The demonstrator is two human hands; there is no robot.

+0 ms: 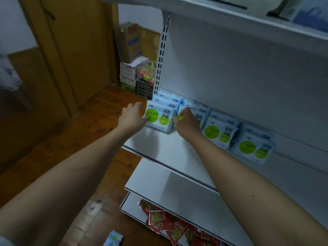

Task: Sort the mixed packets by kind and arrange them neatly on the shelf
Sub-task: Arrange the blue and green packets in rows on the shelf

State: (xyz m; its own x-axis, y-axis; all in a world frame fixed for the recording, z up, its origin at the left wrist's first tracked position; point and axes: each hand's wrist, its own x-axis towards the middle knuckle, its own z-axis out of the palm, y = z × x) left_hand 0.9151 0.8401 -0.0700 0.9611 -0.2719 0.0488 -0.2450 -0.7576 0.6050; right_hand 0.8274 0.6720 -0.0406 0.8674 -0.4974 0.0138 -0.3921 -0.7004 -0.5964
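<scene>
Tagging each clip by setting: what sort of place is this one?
Probably a small shop's storeroom or a home stockroom. A white metal display shelf with a slotted upright holds rows of blue-and-green packets, cardboard boxes are stacked in the corner, and the floor is wood.

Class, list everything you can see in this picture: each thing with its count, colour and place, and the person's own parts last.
Blue-and-green packets: four stacks, pale blue with green circles, leaning along the back of the middle shelf.
Middle shelf: one, white.
Red packets: a loose pile, count unclear, bottom shelf.
Stray blue packet: one, on the wooden floor.
Cardboard boxes: several, brown and white, far corner.
Dark crate: one, holding colourful bags.
Left hand: touches the leftmost stack.
Right hand: on the second stack.
</scene>
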